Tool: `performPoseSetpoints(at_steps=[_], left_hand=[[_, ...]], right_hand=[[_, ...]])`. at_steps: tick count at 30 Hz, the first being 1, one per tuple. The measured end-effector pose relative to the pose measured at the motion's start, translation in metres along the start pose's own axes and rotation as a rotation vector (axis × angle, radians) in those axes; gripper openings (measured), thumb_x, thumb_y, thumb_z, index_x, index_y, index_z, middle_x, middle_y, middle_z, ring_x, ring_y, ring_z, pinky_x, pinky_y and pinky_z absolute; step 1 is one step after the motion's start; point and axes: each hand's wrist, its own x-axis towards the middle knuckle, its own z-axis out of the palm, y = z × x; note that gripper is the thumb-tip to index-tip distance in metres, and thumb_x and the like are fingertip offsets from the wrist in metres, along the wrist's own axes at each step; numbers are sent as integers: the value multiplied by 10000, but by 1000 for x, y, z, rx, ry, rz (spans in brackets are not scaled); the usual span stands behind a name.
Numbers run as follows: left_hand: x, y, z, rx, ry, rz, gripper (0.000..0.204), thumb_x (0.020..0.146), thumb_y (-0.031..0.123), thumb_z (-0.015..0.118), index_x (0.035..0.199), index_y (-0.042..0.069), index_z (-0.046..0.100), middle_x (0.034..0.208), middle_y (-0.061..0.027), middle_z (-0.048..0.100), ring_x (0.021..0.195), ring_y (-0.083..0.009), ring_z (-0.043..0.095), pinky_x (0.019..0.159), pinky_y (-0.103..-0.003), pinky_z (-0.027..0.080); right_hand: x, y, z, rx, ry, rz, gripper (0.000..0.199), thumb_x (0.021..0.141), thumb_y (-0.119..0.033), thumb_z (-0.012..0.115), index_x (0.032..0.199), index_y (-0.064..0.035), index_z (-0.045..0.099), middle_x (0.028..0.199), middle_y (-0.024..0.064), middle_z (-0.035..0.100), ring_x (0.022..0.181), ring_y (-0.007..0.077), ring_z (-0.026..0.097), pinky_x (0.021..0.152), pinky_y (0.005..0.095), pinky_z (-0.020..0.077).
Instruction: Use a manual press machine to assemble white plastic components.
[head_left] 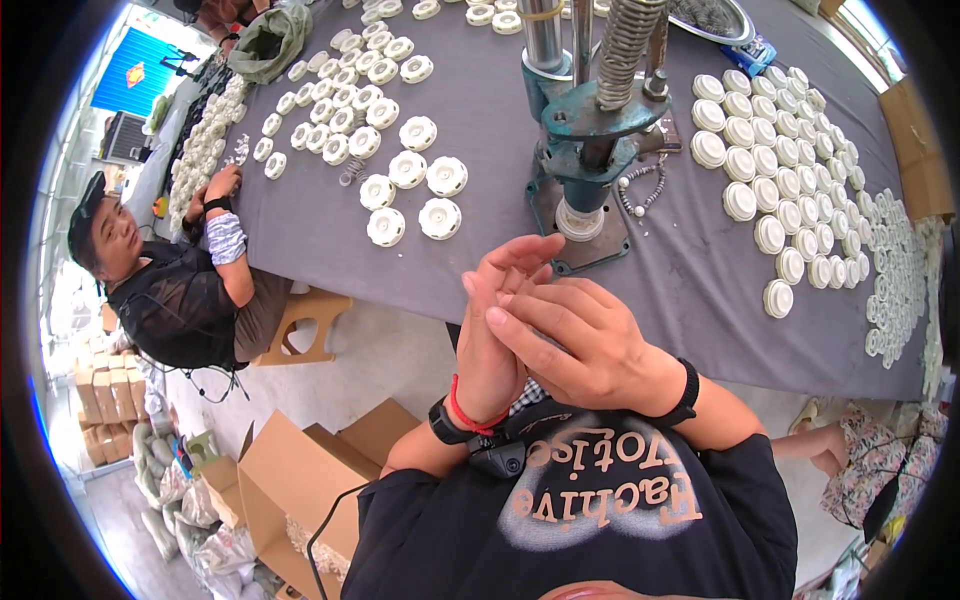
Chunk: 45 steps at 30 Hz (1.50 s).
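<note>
My left hand (492, 325) and right hand (600, 345) touch, fingers half-curled, contents undeterminable; the white part (580, 223) beyond seems light, stiff, best rim-held.

From the left hand (492, 335) and right hand (605, 350), a teal press (597, 122) blocks twelve o'clock, a beaded bracelet (655, 192) beside it at one. White slotted wheels (408, 169) crowd half past ten; white round caps (786, 214) two. Tabletop (690, 310) allows passage half past nine and three.
</note>
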Motion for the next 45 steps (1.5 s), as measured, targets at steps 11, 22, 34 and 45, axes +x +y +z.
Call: performPoseSetpoints(at_steps=[11,22,34,45], left_hand=[[-1,0,-2,58,22,81,676,983,581,162,1296,28,392,1337,-190,460,1277,-264,418,1086,-412,283],[-2,-1,-4,140,-3,163,660,987,569,181,1317,31,374,1347,-195,443,1299,-281,395,1092,-420,268],[-2,-2,-4,148,-10,169,676,976,590,206,1320,33,374,1351,-193,440,1295,-273,398,1089,-417,267],[1,-3,2,-181,-71,-91,964,857,774,83,1284,-20,426,1273,-204,509,1210,-277,460,1049,-402,320]], right_hand=[[-2,-1,0,-14,26,-22,451,694,-125,569,1135,-36,603,1020,77,612,915,212,614,748,335,492],[-4,-1,-1,-9,33,-29,475,691,-138,572,1154,-37,598,1027,80,613,896,210,615,741,330,487],[-4,-1,-3,14,43,-21,454,697,-90,614,1148,-43,600,983,82,621,837,221,623,722,346,503],[-3,-1,-3,12,7,0,464,676,-64,647,1136,-21,611,1015,115,636,833,249,637,719,364,516]])
